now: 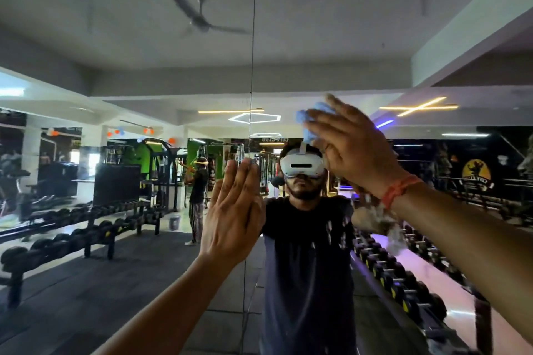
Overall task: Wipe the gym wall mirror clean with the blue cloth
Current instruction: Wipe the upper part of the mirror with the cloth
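Mirror point(144, 72) wipe underway: my right hand point(354, 144), fingers straight, presses blue cloth point(313, 121) on glass; left hand point(233, 210) flat, fingers together. Next: sweep sideways.

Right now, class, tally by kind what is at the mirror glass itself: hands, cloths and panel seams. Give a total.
Hands: 2, left hand and right hand
Blue cloth: 1
Mirror panel seam: 1
Total: 4

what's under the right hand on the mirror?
The blue cloth, bunched, sits between the right hand and the mirror. Only its upper-left part shows past the straight fingers; the rest, and the glass beneath it, is covered by the hand.
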The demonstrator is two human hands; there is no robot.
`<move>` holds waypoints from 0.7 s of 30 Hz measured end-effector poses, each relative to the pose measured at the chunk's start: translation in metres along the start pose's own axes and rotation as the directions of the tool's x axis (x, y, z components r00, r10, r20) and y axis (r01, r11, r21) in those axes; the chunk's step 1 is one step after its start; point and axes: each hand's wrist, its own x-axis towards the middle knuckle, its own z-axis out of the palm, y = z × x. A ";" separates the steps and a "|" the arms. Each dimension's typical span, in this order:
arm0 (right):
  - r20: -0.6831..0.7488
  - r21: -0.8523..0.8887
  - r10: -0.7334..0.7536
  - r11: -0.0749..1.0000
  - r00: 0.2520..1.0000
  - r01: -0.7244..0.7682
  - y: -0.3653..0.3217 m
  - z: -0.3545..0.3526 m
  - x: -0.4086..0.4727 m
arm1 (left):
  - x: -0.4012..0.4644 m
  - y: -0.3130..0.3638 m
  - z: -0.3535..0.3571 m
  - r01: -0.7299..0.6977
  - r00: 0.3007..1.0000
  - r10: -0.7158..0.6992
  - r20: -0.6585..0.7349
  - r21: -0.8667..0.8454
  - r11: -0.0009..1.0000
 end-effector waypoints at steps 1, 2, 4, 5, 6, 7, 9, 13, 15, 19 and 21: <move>-0.062 0.023 0.162 0.987 0.985 -0.161 -0.009 -0.002 -0.009 | 0.006 0.002 0.001 0.008 1.000 -0.008 0.000 0.001 1.000; -0.093 0.043 0.242 0.970 0.966 -0.239 -0.028 0.000 -0.023 | 0.010 0.004 0.001 0.012 1.000 -0.012 -0.003 -0.004 1.000; 0.015 0.030 0.046 0.998 0.999 -0.047 -0.065 0.005 -0.062 | 0.018 0.008 0.002 -0.006 1.000 0.006 0.009 0.005 1.000; 0.115 0.027 -0.146 0.989 0.983 0.144 -0.074 0.003 -0.080 | 0.021 0.010 0.002 -0.028 0.999 0.027 0.022 0.026 0.999; 0.196 0.023 -0.281 0.959 0.939 0.283 -0.069 -0.001 -0.091 | 0.025 0.011 0.003 -0.060 0.998 0.059 0.034 0.051 0.997; 0.223 0.006 -0.325 0.943 0.919 0.332 -0.056 -0.008 -0.094 | 0.027 0.012 0.005 -0.095 0.995 0.092 0.048 0.071 0.993; 0.120 -0.043 -0.137 0.989 0.983 0.143 -0.020 -0.021 -0.097 | 0.031 0.014 0.009 -0.146 0.988 0.140 0.068 0.094 0.985; -0.269 0.077 0.627 0.771 0.731 -0.633 -0.001 -0.032 -0.110 | 0.043 0.023 0.014 -0.178 0.982 0.171 0.077 0.088 0.980; -0.293 0.153 0.687 0.721 0.666 -0.676 -0.033 -0.016 -0.108 | 0.053 0.031 0.014 -0.199 0.978 0.194 0.071 0.078 0.977; 0.092 0.048 0.052 0.997 0.994 -0.056 -0.052 -0.009 -0.110 | 0.072 0.044 0.017 -0.315 0.947 0.305 0.098 0.120 0.941; 0.057 -0.002 0.165 0.986 0.985 -0.165 -0.011 -0.024 -0.113 | 0.081 0.044 0.018 -0.400 0.914 0.384 0.133 0.139 0.906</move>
